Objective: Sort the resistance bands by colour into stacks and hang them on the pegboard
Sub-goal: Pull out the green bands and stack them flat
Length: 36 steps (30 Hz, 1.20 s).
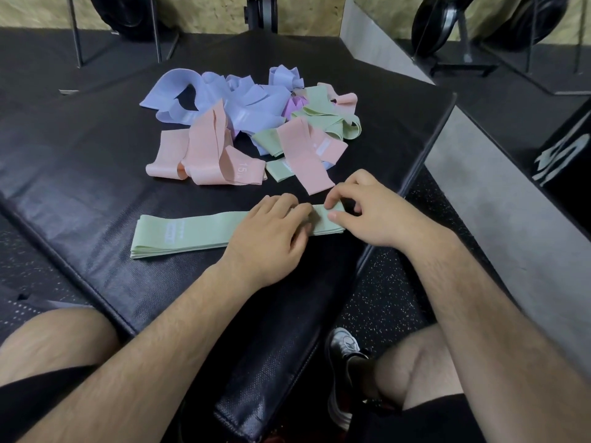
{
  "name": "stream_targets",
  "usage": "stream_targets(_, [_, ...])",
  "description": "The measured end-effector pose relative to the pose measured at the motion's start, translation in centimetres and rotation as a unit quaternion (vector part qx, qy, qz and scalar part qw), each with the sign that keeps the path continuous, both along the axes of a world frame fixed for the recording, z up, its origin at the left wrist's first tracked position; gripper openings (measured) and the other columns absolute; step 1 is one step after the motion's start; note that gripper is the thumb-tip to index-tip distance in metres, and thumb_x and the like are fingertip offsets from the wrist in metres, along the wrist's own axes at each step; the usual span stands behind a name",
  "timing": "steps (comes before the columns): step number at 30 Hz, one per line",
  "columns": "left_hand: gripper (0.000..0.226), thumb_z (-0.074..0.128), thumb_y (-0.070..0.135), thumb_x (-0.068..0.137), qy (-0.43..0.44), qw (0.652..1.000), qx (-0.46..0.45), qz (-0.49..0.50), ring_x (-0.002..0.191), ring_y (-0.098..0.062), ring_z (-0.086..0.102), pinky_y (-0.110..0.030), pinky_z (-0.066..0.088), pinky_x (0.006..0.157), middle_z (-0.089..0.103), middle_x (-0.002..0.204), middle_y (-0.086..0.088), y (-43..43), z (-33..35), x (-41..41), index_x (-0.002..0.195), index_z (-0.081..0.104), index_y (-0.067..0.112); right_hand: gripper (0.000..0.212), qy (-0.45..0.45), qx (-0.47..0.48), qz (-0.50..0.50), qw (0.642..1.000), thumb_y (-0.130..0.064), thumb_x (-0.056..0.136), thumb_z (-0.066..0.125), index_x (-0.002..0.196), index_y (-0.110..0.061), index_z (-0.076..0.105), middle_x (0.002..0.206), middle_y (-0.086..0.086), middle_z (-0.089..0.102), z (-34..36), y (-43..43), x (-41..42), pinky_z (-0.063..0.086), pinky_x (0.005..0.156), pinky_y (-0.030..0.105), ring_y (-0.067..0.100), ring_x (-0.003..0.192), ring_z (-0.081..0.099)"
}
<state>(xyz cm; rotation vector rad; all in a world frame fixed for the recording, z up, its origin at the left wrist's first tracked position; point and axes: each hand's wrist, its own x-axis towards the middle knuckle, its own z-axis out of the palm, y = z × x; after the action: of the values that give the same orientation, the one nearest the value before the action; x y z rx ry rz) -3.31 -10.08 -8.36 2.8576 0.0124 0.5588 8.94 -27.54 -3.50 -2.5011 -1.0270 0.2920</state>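
**Hands at the green stack.** Our right hand (367, 212) pinches the right end of the green stack (192, 233) between thumb and forefinger. Our left hand (271, 231) lies palm down on the stack just left of that pinch, fingers relaxed, pressing it flat without gripping.

The stack lies on the mat (80, 174), long axis running left to right across us. Its left end is free and shows a white printed label.

The pile (224, 100) of unsorted bands lies beyond the stack, away from us. Its loose green bands (319, 118) sit beyond the stack's right end, so we judge the right hand the nearer for the next reach. A pink band (307, 161) lies across some of them, its near end just beyond the stack.

The bands are flat loops of matte, finely woven fabric in pastel green, pink and lilac-blue. They are limp and crumpled in the pile, squared edge to edge in the stack. The mat is black, padded and pebbled. No pegboard is in view.
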Motion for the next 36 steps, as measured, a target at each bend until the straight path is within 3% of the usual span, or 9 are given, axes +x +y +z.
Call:
stream_targets(4, [0.033, 0.041, 0.035, 0.096, 0.006, 1.000, 0.002, 0.015, 0.101, -0.019, 0.054, -0.040, 0.033, 0.113, 0.057, 0.112, 0.005, -0.1, 0.4, 0.1, 0.118, 0.062, 0.021, 0.015, -0.092, 0.006, 0.004, 0.996, -0.046, 0.093, 0.061, 0.105, -0.039, 0.067, 0.116, -0.012, 0.039, 0.3, 0.6, -0.6, 0.046, 0.091, 0.035, 0.010, 0.108, 0.044])
stream_targets(8, [0.039, 0.039, 0.037, 0.095, -0.008, 0.999, -0.016, 0.027, 0.104, -0.021, 0.056, -0.034, 0.039, 0.103, 0.060, 0.118, 0.003, 0.6, 1.5, 0.5, 0.118, 0.064, 0.019, 0.020, -0.153, 0.025, 0.023, 0.988, -0.044, 0.094, 0.058, 0.110, -0.036, 0.070, 0.118, -0.012, 0.046, 0.3, 2.6, -0.9, 0.039, 0.099, 0.036, 0.016, 0.109, 0.044])
stream_targets(13, [0.029, 0.055, 0.024, 0.090, 0.045, 0.998, 0.029, 0.046, 0.119, -0.028, 0.055, -0.036, 0.037, 0.103, 0.059, 0.130, -0.006, 3.5, 3.0, 2.1, 0.115, 0.067, 0.012, 0.021, -0.162, 0.013, 0.036, 0.986, -0.033, 0.099, 0.051, 0.107, -0.028, 0.070, 0.129, -0.012, 0.051, 0.1, 6.2, -0.6, 0.037, 0.099, 0.040, 0.022, 0.116, 0.045])
stream_targets(19, [0.039, 0.042, 0.026, 0.091, 0.064, 0.996, -0.009, 0.066, 0.124, -0.028, 0.052, -0.036, 0.035, 0.102, 0.057, 0.133, -0.006, 5.1, 2.6, 3.7, 0.118, 0.066, 0.011, 0.033, -0.115, -0.055, 0.058, 0.990, -0.028, 0.098, 0.046, 0.123, -0.027, 0.067, 0.145, -0.012, 0.048, -0.3, 9.4, 0.7, 0.028, 0.106, 0.037, 0.022, 0.126, 0.038])
stream_targets(25, [0.036, 0.047, 0.020, 0.088, 0.070, 0.994, -0.046, 0.067, 0.115, -0.027, 0.054, -0.035, 0.037, 0.097, 0.058, 0.126, -0.004, 6.2, 2.4, 4.1, 0.117, 0.065, 0.011, 0.032, -0.110, -0.054, 0.042, 0.992, -0.024, 0.096, 0.042, 0.115, -0.024, 0.068, 0.125, -0.010, 0.062, -0.6, 11.0, 1.1, 0.031, 0.095, 0.034, 0.021, 0.111, 0.040])
stream_targets(28, [0.029, 0.055, 0.014, 0.087, 0.061, 0.994, -0.058, 0.073, 0.112, -0.028, 0.055, -0.036, 0.041, 0.094, 0.059, 0.123, -0.004, 6.9, 2.5, 4.2, 0.114, 0.065, 0.008, 0.033, -0.107, -0.039, 0.024, 0.993, -0.021, 0.096, 0.041, 0.112, -0.019, 0.070, 0.120, -0.006, 0.066, -1.0, 11.2, 1.3, 0.037, 0.099, 0.035, 0.021, 0.110, 0.043])
stream_targets(31, [0.029, 0.055, 0.011, 0.085, 0.050, 0.993, -0.085, 0.071, 0.107, -0.029, 0.057, -0.042, 0.046, 0.088, 0.061, 0.117, -0.006, 7.2, 2.8, 4.3, 0.113, 0.063, 0.007, 0.031, -0.064, 0.033, -0.005, 0.997, -0.017, 0.095, 0.044, 0.105, -0.012, 0.073, 0.115, 0.000, 0.069, -0.7, 11.0, 1.6, 0.046, 0.098, 0.039, 0.024, 0.110, 0.052])
stream_targets(34, [0.026, 0.054, 0.011, 0.090, 0.021, 0.990, -0.125, 0.063, 0.098, -0.030, 0.058, -0.046, 0.048, 0.079, 0.060, 0.108, -0.007, 7.0, 3.1, 4.1, 0.116, 0.057, 0.009, 0.025, 0.016, 0.166, -0.033, 0.985, -0.011, 0.097, 0.052, 0.099, -0.012, 0.077, 0.109, -0.005, 0.073, 0.6, 10.5, 1.2, 0.043, 0.090, 0.013, 0.008, 0.104, 0.059])
stream_targets(36, [0.035, 0.057, 0.017, 0.095, -0.012, 0.981, -0.181, 0.063, 0.098, -0.025, 0.060, -0.041, 0.050, 0.079, 0.060, 0.113, -0.003, 6.7, 3.6, 4.0, 0.129, 0.047, 0.016, 0.023, 0.066, 0.244, -0.034, 0.967, -0.008, 0.097, 0.058, 0.099, -0.016, 0.079, 0.104, -0.010, 0.075, 1.6, 10.2, 0.8, 0.041, 0.084, 0.005, -0.001, 0.098, 0.061])
